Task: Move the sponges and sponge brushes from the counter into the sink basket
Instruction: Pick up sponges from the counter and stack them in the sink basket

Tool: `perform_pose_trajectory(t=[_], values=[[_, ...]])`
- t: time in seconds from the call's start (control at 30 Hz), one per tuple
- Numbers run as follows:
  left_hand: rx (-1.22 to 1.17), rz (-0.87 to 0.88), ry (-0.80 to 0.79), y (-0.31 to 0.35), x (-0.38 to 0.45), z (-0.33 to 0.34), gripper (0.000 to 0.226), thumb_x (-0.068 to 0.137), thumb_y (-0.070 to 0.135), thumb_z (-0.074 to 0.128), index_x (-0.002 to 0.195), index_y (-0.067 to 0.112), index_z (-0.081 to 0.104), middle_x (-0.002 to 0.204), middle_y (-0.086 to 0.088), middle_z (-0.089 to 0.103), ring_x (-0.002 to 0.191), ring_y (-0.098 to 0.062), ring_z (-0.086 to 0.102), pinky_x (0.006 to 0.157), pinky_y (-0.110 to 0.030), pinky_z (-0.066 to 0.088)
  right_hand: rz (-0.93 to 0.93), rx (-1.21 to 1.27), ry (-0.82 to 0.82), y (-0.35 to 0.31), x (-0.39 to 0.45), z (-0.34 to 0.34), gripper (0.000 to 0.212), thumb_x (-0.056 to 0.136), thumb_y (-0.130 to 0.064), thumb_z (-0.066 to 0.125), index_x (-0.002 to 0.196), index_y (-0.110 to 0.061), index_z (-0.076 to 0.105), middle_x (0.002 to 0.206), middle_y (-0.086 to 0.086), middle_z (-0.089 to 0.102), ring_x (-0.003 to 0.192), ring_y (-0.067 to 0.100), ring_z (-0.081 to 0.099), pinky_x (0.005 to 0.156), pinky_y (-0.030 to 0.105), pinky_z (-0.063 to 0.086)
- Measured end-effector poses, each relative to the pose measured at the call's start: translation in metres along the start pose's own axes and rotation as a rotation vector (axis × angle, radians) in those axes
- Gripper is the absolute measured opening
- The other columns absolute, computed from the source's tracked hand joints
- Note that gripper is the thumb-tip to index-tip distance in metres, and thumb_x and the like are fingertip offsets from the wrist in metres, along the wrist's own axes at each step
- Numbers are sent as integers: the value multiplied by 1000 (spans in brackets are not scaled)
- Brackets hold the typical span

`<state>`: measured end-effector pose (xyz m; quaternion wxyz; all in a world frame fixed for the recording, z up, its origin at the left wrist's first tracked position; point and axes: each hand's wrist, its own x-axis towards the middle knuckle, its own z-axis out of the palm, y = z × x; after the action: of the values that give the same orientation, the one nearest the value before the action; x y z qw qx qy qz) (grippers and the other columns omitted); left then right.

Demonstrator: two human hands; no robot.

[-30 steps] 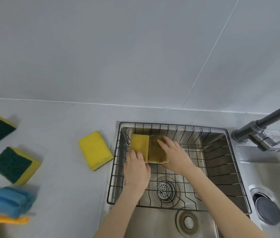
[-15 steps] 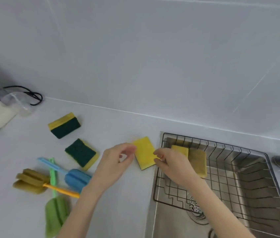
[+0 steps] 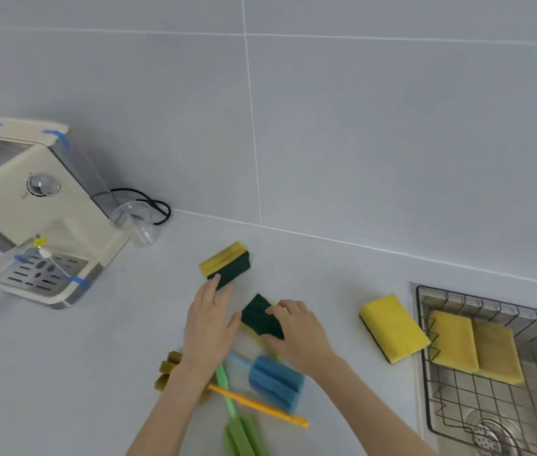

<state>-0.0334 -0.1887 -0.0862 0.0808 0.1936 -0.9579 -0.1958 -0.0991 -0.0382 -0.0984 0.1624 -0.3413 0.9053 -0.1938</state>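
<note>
My right hand [image 3: 298, 329] closes around a green-topped sponge [image 3: 258, 315] lying on the counter, fingers on top and thumb at its near edge. My left hand [image 3: 209, 320] is flat with fingers apart, its tips touching a second green-and-yellow sponge [image 3: 226, 262] farther back. A yellow sponge [image 3: 391, 327] lies beside the sink's left edge. Two yellow sponges [image 3: 453, 340] [image 3: 498, 353] rest in the wire sink basket [image 3: 491, 301]. A blue sponge brush [image 3: 275, 381], a green sponge brush [image 3: 244, 434] and an orange-handled olive brush [image 3: 168, 366] lie under my forearms.
A cream coffee machine [image 3: 35, 212] with a drip tray stands at the left, with a clear cup [image 3: 137, 225] and a black cord [image 3: 155, 204] beside it. A grey tiled wall runs along the back. The sink drain [image 3: 491, 436] shows under the basket.
My view swung left from the sink to the counter. Both hands left the basket, passed the yellow sponge and reached the two green-topped sponges; the right hand now grips the nearer one.
</note>
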Motion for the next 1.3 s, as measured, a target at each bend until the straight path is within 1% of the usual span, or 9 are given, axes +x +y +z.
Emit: perform_pose_trajectory(t=[0.23,0.37,0.43,0.53,0.67,0.83,1.03,1.17,1.3], values=[[-4,-42,3,-46,56,11,49,89,10,52,134,7,33,147,-23,26,136,-38,24,114,-45,22,73,-144,-4,-6,12,23,48,84,-35,55,126,-17,40,131,4,45,115,26,43,95,36,39],[-139,-64,-5,-53,68,21,43,90,8,51,132,6,39,144,-20,33,131,-35,34,109,-44,32,85,-107,-9,-5,15,26,52,82,-30,57,129,-18,38,132,4,46,115,26,45,96,36,40],[-201,-64,45,-53,69,24,37,89,5,52,125,5,47,135,-21,44,121,-36,44,102,-44,38,110,44,12,-1,12,21,47,85,-26,55,130,-19,40,132,2,49,114,23,47,95,32,41],[-258,-73,107,-55,72,26,32,86,1,54,118,4,53,124,-21,54,110,-36,51,96,-43,42,310,526,114,10,4,3,28,91,-23,50,117,-17,55,106,2,63,91,17,57,74,21,44],[-288,-72,142,-57,73,31,32,84,-2,56,116,1,56,120,-24,56,109,-38,53,97,-46,42,562,898,163,39,-4,-11,27,94,-18,43,89,-9,67,82,4,62,80,19,54,73,29,41],[-274,-83,148,-56,68,36,32,84,-2,57,116,0,56,121,-25,56,110,-40,52,98,-47,42,652,779,151,63,-8,-5,21,92,-13,45,95,-9,65,81,4,63,77,20,56,69,36,46],[-274,-78,148,-53,63,32,32,83,-2,58,115,1,56,116,-24,58,103,-38,55,92,-45,45,537,330,509,62,-24,7,23,94,-10,44,112,-9,57,111,9,64,104,25,58,78,28,44],[-156,-68,116,-47,59,26,33,78,1,65,110,4,58,104,-23,58,93,-39,57,78,-47,50,226,89,291,53,-30,18,33,89,-31,52,117,-13,56,126,7,55,116,25,48,94,33,43],[83,62,85,-30,47,25,38,59,1,79,92,7,61,86,-19,60,74,-37,58,60,-42,49,241,110,270,52,-28,17,36,88,-30,57,121,-15,53,133,4,47,124,22,41,97,31,42]])
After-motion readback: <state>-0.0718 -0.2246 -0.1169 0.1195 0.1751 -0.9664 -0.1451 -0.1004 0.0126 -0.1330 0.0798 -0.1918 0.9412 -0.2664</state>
